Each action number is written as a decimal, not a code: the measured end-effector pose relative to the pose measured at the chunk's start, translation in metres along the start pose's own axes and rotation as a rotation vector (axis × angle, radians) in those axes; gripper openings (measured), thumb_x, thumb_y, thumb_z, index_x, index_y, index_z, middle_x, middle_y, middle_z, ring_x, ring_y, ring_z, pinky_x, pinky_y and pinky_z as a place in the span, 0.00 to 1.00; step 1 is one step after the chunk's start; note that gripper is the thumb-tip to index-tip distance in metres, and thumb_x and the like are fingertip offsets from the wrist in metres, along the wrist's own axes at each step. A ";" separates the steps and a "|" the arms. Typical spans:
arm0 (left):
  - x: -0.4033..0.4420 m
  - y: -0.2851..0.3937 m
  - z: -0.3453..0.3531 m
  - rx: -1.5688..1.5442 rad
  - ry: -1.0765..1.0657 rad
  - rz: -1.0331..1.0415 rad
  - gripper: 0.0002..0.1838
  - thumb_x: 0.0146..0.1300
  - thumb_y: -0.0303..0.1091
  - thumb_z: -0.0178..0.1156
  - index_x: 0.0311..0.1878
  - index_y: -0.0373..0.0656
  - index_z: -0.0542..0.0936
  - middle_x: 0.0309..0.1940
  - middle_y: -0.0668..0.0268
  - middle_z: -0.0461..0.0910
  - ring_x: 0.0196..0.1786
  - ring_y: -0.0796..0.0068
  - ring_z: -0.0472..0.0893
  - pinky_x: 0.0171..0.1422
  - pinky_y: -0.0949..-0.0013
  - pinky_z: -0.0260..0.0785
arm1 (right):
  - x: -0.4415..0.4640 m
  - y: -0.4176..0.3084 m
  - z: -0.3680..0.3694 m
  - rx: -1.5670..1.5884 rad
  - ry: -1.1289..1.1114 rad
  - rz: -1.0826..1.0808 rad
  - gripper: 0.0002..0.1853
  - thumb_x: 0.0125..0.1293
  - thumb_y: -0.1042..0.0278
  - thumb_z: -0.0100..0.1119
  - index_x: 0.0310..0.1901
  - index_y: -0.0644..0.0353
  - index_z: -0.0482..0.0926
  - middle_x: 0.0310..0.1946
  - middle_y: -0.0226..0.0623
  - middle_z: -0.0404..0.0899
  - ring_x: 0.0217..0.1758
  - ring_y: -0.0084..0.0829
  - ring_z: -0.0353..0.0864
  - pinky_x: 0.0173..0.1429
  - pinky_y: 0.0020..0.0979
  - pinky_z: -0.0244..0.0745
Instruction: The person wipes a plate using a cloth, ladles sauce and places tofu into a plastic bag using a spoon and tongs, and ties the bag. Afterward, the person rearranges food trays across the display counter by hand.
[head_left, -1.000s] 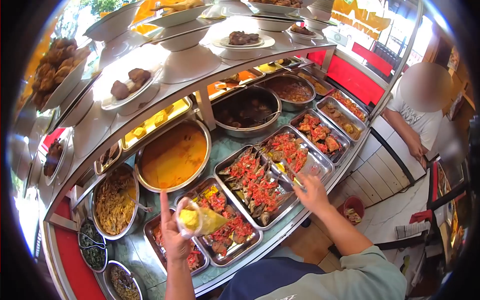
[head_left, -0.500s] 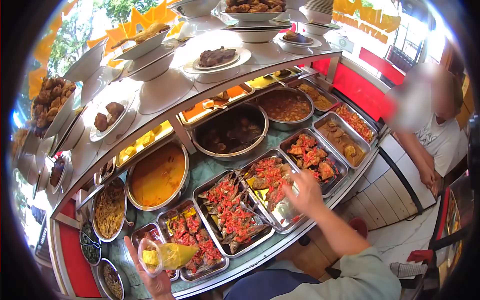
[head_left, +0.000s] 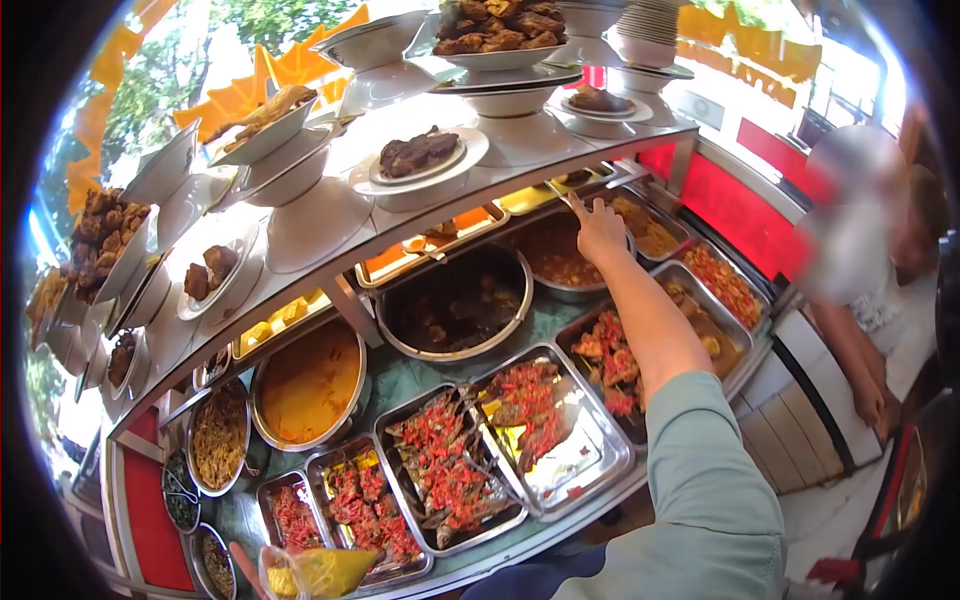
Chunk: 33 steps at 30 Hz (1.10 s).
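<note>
My right hand [head_left: 602, 232] reaches over the pans to the back row, its fingers stretched out. Its fingertips are at the handle of a serving spoon [head_left: 558, 190] in a back tray of yellow food; whether they touch it I cannot tell. Under the hand is a round pan of reddish-brown stew [head_left: 550, 262]. At the bottom left, my left hand [head_left: 243, 572] shows only in part, beside a clear plastic bag [head_left: 325, 572] with yellow food and sauce, which it holds. The metal tray of red-chili-topped food [head_left: 530, 400] below my right arm has bare metal on one side.
Trays of fish with red chili [head_left: 450, 460] and a basin of orange curry [head_left: 310, 385] line the counter. A dark stew basin [head_left: 455, 300] stands behind. Stacked plates of fried food [head_left: 500, 30] sit on the shelf above. At right, a person [head_left: 850, 330] stands near the counter.
My right hand has moved from above the chili tray away to the back row. The left hand and bag now sit lower, partly out of view. The camera view has shifted slightly.
</note>
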<state>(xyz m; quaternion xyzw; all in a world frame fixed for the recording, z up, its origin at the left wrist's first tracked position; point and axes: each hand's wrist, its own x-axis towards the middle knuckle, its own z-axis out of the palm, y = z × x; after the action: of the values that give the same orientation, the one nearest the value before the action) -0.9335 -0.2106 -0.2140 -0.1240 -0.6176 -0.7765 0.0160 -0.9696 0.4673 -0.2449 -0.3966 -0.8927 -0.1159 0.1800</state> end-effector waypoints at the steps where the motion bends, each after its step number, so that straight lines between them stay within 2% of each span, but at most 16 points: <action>1: -0.006 0.006 0.015 0.112 0.040 -0.010 0.63 0.45 0.49 0.76 0.77 0.46 0.43 0.67 0.55 0.61 0.66 0.57 0.66 0.66 0.52 0.66 | 0.014 0.000 0.010 0.005 -0.024 -0.025 0.36 0.62 0.69 0.52 0.72 0.39 0.58 0.54 0.43 0.69 0.53 0.43 0.75 0.55 0.41 0.71; 4: -0.023 0.004 0.033 0.052 0.217 -0.017 0.59 0.50 0.47 0.73 0.77 0.45 0.43 0.65 0.55 0.63 0.64 0.56 0.68 0.68 0.52 0.64 | 0.050 0.001 0.039 0.030 -0.072 -0.107 0.36 0.62 0.69 0.51 0.73 0.38 0.56 0.54 0.43 0.71 0.54 0.44 0.76 0.54 0.41 0.71; 6: -0.038 0.004 0.042 0.040 0.307 -0.022 0.57 0.50 0.44 0.72 0.77 0.46 0.44 0.65 0.54 0.64 0.65 0.55 0.67 0.69 0.52 0.63 | 0.067 0.005 0.066 0.008 0.021 -0.171 0.30 0.65 0.69 0.48 0.70 0.42 0.62 0.53 0.44 0.73 0.52 0.42 0.78 0.52 0.41 0.72; 9: -0.059 -0.001 0.035 -0.027 0.285 0.023 0.57 0.50 0.44 0.72 0.77 0.51 0.43 0.70 0.51 0.59 0.69 0.53 0.63 0.72 0.46 0.56 | 0.082 0.011 0.090 0.093 0.219 -0.322 0.20 0.67 0.68 0.41 0.58 0.52 0.74 0.45 0.44 0.79 0.47 0.41 0.81 0.49 0.40 0.73; 13: -0.060 0.011 0.081 0.058 0.397 0.069 0.50 0.56 0.38 0.66 0.76 0.47 0.46 0.66 0.51 0.63 0.66 0.53 0.66 0.69 0.50 0.60 | 0.094 0.022 0.089 0.140 0.353 -0.397 0.19 0.65 0.69 0.42 0.55 0.58 0.75 0.44 0.45 0.80 0.44 0.41 0.83 0.48 0.38 0.75; 16: -0.063 0.020 0.105 0.120 0.483 0.083 0.45 0.60 0.34 0.63 0.76 0.44 0.47 0.64 0.52 0.67 0.64 0.54 0.69 0.68 0.53 0.63 | 0.096 0.032 0.076 0.179 0.322 -0.417 0.19 0.64 0.70 0.42 0.55 0.61 0.75 0.45 0.47 0.80 0.42 0.43 0.83 0.48 0.39 0.76; 17: -0.068 0.023 0.105 0.091 0.465 0.091 0.48 0.58 0.36 0.65 0.76 0.44 0.46 0.64 0.52 0.66 0.64 0.54 0.68 0.68 0.54 0.63 | 0.096 0.032 0.073 0.254 0.282 -0.365 0.16 0.61 0.69 0.51 0.49 0.62 0.78 0.38 0.47 0.80 0.43 0.46 0.82 0.45 0.40 0.76; 18: -0.070 0.024 0.102 0.060 0.447 0.102 0.50 0.56 0.37 0.67 0.76 0.44 0.46 0.64 0.53 0.66 0.65 0.55 0.68 0.68 0.54 0.63 | 0.100 0.031 0.081 0.266 0.280 -0.385 0.16 0.61 0.69 0.51 0.49 0.62 0.78 0.38 0.47 0.80 0.43 0.46 0.82 0.45 0.40 0.76; 20: -0.070 0.021 0.095 -0.010 0.390 0.120 0.55 0.51 0.40 0.70 0.77 0.45 0.45 0.64 0.54 0.66 0.65 0.56 0.68 0.68 0.54 0.64 | 0.104 0.031 0.087 0.765 0.664 -0.129 0.09 0.61 0.67 0.55 0.39 0.62 0.79 0.25 0.42 0.78 0.30 0.41 0.82 0.34 0.38 0.75; 21: -0.069 0.018 0.092 -0.049 0.352 0.126 0.58 0.49 0.42 0.72 0.77 0.45 0.44 0.64 0.54 0.66 0.65 0.57 0.68 0.68 0.55 0.64 | 0.104 0.036 0.083 0.763 0.664 -0.133 0.09 0.61 0.67 0.55 0.39 0.62 0.79 0.25 0.42 0.78 0.30 0.41 0.82 0.34 0.38 0.75; 23: -0.063 0.007 0.078 0.011 0.330 0.137 0.61 0.47 0.45 0.74 0.77 0.46 0.43 0.64 0.59 0.67 0.64 0.60 0.70 0.69 0.55 0.64 | 0.103 0.046 0.073 1.613 0.005 0.642 0.08 0.61 0.64 0.59 0.31 0.60 0.78 0.18 0.33 0.72 0.18 0.30 0.74 0.22 0.32 0.68; 24: -0.065 0.004 0.070 0.078 0.320 0.155 0.63 0.45 0.48 0.76 0.77 0.47 0.43 0.64 0.64 0.68 0.63 0.62 0.72 0.71 0.56 0.64 | 0.101 0.048 0.072 1.803 -0.007 0.785 0.08 0.60 0.64 0.59 0.30 0.60 0.75 0.19 0.31 0.70 0.14 0.25 0.67 0.18 0.27 0.63; 26: -0.059 0.008 0.078 -0.092 0.324 0.152 0.60 0.47 0.46 0.74 0.77 0.48 0.44 0.61 0.62 0.70 0.61 0.63 0.73 0.69 0.56 0.66 | 0.087 0.058 0.065 2.005 -0.035 0.841 0.05 0.59 0.67 0.58 0.29 0.56 0.73 0.19 0.29 0.69 0.17 0.23 0.68 0.21 0.26 0.64; 29: -0.047 0.011 0.075 -0.081 0.315 0.113 0.65 0.42 0.51 0.77 0.77 0.45 0.43 0.60 0.66 0.72 0.61 0.65 0.72 0.69 0.58 0.64 | 0.055 0.080 0.052 2.169 -0.239 0.683 0.06 0.61 0.70 0.53 0.28 0.52 0.68 0.16 0.22 0.57 0.15 0.20 0.53 0.20 0.25 0.51; 30: -0.042 0.011 0.072 -0.099 0.279 0.110 0.66 0.42 0.50 0.78 0.77 0.45 0.43 0.60 0.66 0.72 0.60 0.65 0.73 0.68 0.59 0.66 | 0.037 0.082 0.038 2.169 -0.295 0.757 0.03 0.61 0.69 0.53 0.31 0.54 0.71 0.17 0.22 0.59 0.16 0.20 0.55 0.21 0.24 0.53; 33: -0.025 0.006 0.052 -0.164 0.253 0.100 0.63 0.45 0.46 0.76 0.77 0.45 0.42 0.58 0.65 0.73 0.57 0.66 0.76 0.65 0.59 0.70 | -0.030 0.073 -0.001 2.089 -0.385 0.775 0.12 0.61 0.68 0.52 0.46 0.61 0.77 0.19 0.22 0.63 0.17 0.19 0.60 0.22 0.24 0.59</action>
<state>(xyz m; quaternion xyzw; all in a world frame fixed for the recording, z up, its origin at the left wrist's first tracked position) -0.8991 -0.1653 -0.2033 -0.0567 -0.5381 -0.8321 0.1221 -0.8959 0.4956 -0.2520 -0.3133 -0.3822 0.8135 0.3066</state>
